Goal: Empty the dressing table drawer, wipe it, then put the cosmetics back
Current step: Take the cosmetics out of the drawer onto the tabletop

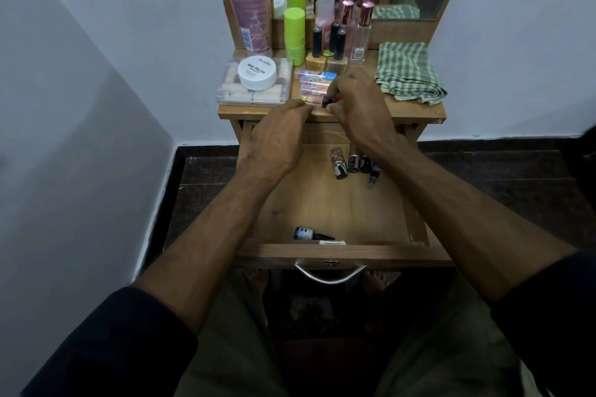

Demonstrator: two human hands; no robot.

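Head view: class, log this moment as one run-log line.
phase: emptying | right hand: pinches small black-capped bottle at tabletop edge | left hand: beside it | wooden drawer: open, bottles remain

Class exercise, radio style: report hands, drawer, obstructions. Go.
Right hand pinching small bottle on tabletop; left hand loosely curled, empty. Drawer open, several bottles inside. Cloth unused. No obstruction.
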